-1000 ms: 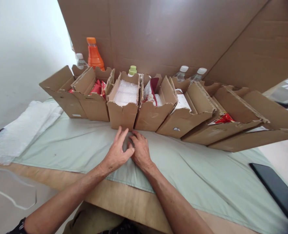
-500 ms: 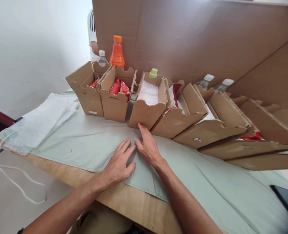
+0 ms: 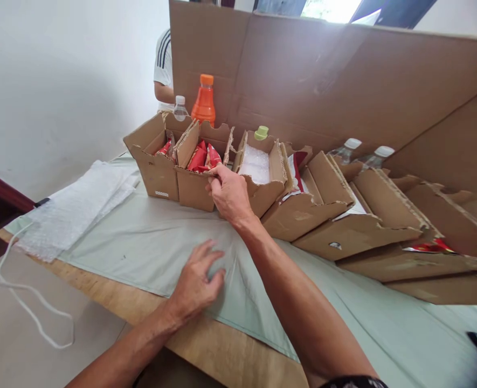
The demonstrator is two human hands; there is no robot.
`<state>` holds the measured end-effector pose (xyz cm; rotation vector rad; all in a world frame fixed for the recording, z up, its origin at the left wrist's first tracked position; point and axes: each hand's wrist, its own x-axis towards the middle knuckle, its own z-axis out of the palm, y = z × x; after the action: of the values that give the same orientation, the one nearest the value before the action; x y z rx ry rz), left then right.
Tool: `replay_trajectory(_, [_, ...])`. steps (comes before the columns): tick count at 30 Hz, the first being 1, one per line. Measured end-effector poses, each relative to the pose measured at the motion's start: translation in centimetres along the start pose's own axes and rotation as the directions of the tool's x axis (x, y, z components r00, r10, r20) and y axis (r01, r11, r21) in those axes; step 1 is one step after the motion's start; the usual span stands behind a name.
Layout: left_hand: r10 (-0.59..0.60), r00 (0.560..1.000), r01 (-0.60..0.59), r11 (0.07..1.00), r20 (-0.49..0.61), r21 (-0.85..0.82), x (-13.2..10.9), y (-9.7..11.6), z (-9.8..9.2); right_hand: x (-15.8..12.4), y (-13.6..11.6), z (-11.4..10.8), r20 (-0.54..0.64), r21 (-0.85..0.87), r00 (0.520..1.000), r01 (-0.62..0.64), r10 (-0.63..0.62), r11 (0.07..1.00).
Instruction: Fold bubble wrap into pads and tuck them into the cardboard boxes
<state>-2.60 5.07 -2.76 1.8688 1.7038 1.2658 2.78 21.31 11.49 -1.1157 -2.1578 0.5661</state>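
My right hand (image 3: 230,195) is at the front right corner of the second cardboard box (image 3: 195,190) from the left. Its fingers pinch the box's front edge, and red snack packets (image 3: 204,157) lie inside just behind them. My left hand (image 3: 198,277) is over the pale green cloth near the table's front edge, slightly blurred, with fingers apart and nothing in it. To the right of the gripped box stands a box holding bubble wrap (image 3: 255,165), partly hidden by my right hand. The leftmost box (image 3: 153,175) also has a red packet in it.
More cardboard boxes (image 3: 303,221) run in a row to the right. Behind stand an orange bottle (image 3: 204,105), clear bottles and a tall cardboard panel (image 3: 323,81). Bubble wrap sheets (image 3: 80,202) lie at left, near a white cable (image 3: 36,302). A person's sleeve (image 3: 164,56) shows behind.
My right hand has moved from the cloth by the bubble-wrap box up and left to the second box's front edge. My left hand stays low over the cloth. The view has tilted slightly up.
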Motion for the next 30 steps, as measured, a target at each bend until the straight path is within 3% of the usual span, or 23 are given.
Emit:
replay_trajectory(2, [-0.145,0.955,0.124,0.988,-0.259,-0.095,-0.6,0.0,-1.3,-1.6,-0.3,0.0,-0.002,0.021,1.000,0.018,-0.018,1.000])
replay_trajectory(4, [-0.291,0.853,0.218,0.953,-0.433,-0.210,-1.8,-0.3,-2.7,-5.2,-0.4,-0.7,0.005,0.057,0.997,0.071,-0.071,0.996])
replay_trajectory(6, [-0.397,0.770,0.262,0.911,-0.500,-0.320,-3.4,-0.8,-4.1,-10.0,-0.5,-2.4,0.002,0.094,0.987,0.161,-0.162,0.982])
replay_trajectory(8, [-0.445,0.742,0.264,0.881,-0.501,-0.392,-4.7,-1.1,-5.3,-14.7,-0.2,-4.9,-0.028,0.108,0.968,0.249,-0.248,0.962])
replay_trajectory(11, [-0.435,0.785,0.239,0.869,-0.440,-0.433,-6.0,-0.7,-6.4,-19.9,1.5,-9.4,-0.085,0.124,0.974,0.218,-0.209,0.968])
replay_trajectory(13, [-0.425,0.819,0.233,0.860,-0.385,-0.454,-6.2,0.3,-6.6,-22.1,3.5,-12.1,-0.161,0.147,0.985,0.084,-0.060,0.986])
replay_trajectory(15, [-0.439,0.843,0.251,0.833,-0.312,-0.492,-6.2,1.8,-6.5,-24.1,5.8,-14.1,-0.255,0.231,0.962,-0.035,0.096,0.972])
replay_trajectory(17, [-0.452,0.865,0.288,0.803,-0.217,-0.521,-6.3,3.4,-6.1,-26.3,7.6,-15.2,-0.268,0.343,0.948,-0.075,0.174,0.936])
replay_trajectory(20, [-0.447,0.887,0.328,0.784,-0.113,-0.526,-6.7,4.9,-5.5,-29.3,8.9,-14.7,-0.093,0.373,0.988,-0.081,0.124,0.924])
replay_trajectory(23, [-0.479,0.873,0.368,0.769,-0.091,-0.523,-7.3,5.3,-5.1,-30.7,8.6,-12.2,0.023,0.216,0.995,-0.096,0.093,0.972])
replay_trajectory(26, [-0.499,0.861,0.384,0.763,-0.096,-0.520,-6.9,5.6,-4.5,-29.9,7.7,-10.3,-0.060,0.083,0.993,-0.094,0.099,0.992])
replay_trajectory(30, [-0.372,0.924,0.281,0.823,-0.095,-0.493,-3.4,6.6,-2.6,-27.6,8.5,-11.2,-0.243,-0.011,0.962,-0.130,0.123,0.992])
